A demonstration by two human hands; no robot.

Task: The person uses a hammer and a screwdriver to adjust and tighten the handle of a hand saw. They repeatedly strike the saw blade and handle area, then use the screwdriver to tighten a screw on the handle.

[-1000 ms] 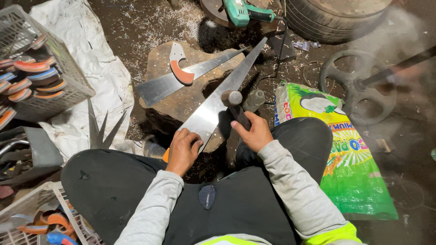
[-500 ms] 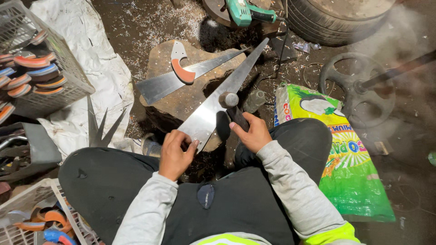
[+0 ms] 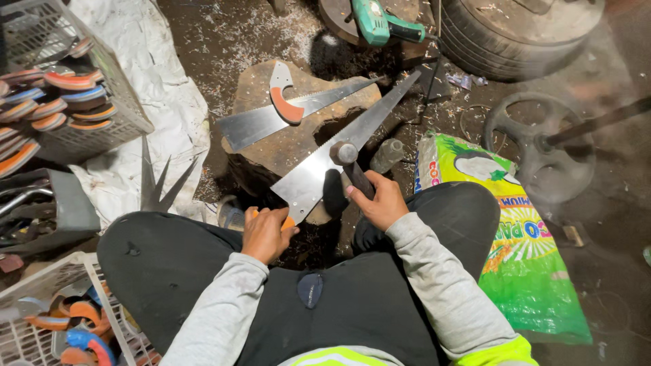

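Left hand grips the orange handle end of a saw blade lying on the stone, tip far-right; right hand holds a hammer over its near part.

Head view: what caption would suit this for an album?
Seated worker's left hand grips an orange handle while right hand holds a hammer over a saw blade.

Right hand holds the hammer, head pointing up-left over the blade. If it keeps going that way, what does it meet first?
Most likely the long saw blade on the stone block; the hammer in the right hand already sits over it, though depth is unclear.
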